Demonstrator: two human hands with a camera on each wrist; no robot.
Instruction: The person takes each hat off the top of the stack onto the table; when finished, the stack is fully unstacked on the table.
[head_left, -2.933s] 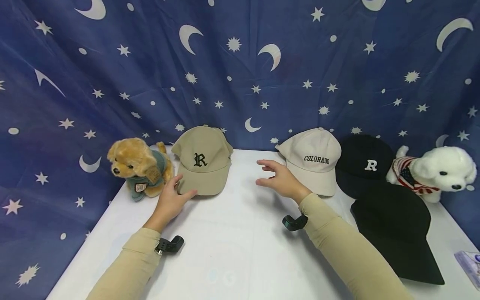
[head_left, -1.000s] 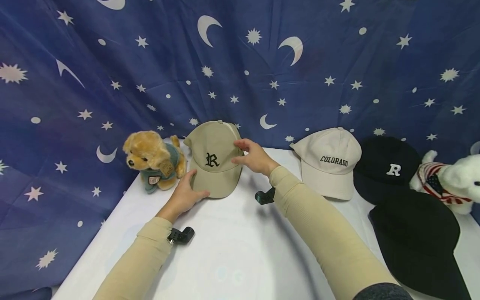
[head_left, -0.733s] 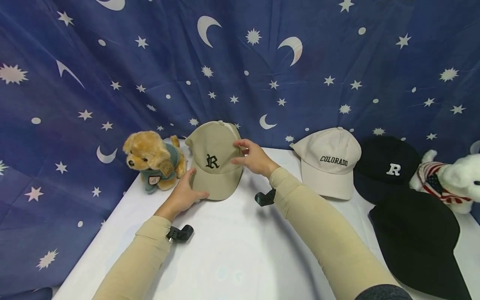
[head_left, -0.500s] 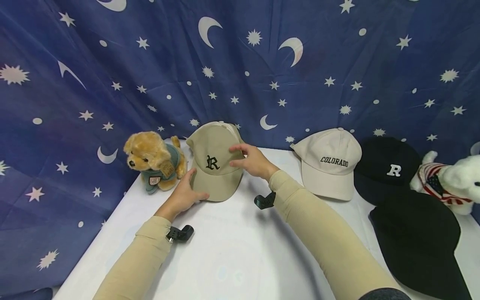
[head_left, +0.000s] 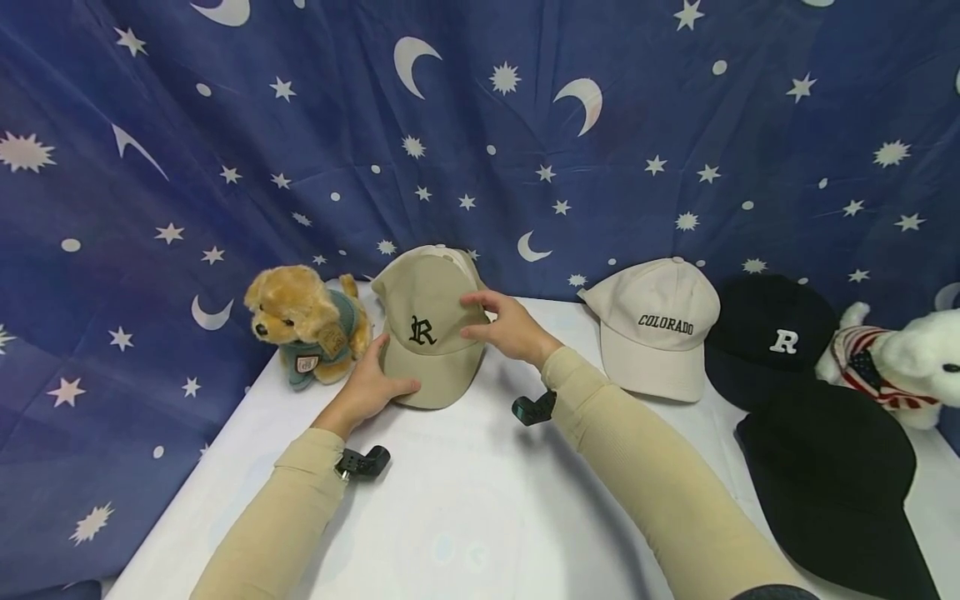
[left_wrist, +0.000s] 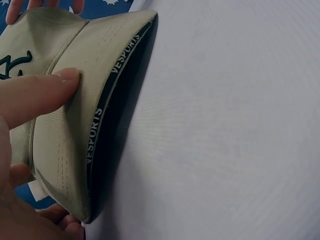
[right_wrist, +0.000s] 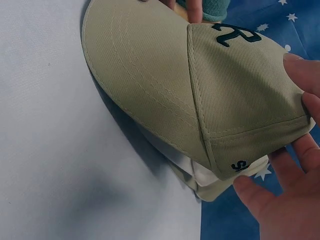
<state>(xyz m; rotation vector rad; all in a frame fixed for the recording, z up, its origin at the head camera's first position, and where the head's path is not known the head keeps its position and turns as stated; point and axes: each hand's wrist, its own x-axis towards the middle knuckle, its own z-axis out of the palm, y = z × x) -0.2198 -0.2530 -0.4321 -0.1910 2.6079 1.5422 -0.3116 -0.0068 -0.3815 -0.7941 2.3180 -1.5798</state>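
- the khaki cap [head_left: 441, 312] sits towards the rear left of the white table [head_left: 450, 500], between the two hands, its brim facing the person and a dark embroidered r on its crown.
- the left hand [head_left: 366, 386] grips the brim at its left side; in the left wrist view the thumb lies across the top of the brim and other fingers curl at its edge.
- lettering runs along the dark edging under the brim.
- the right hand [head_left: 513, 327] holds the right side of the crown; the right wrist view shows fingers on the outside of the crown and others reaching behind its lower rim.
- the tan plush dog [head_left: 294, 307], in a teal garment, sits just left of the khaki cap, near the left hand.
- the cream cap [head_left: 656, 292], marked colorado, rests to the right of the right hand, apart from it.
- the black cap with a white r [head_left: 757, 333] lies just beside the cream cap, and the plain black cap [head_left: 832, 475] lies in front of it.
- the white plush dog [head_left: 926, 346], in a striped scarf, sits at the far right.
- the blue backdrop [head_left: 480, 117], with moons and stars, hangs behind the table.
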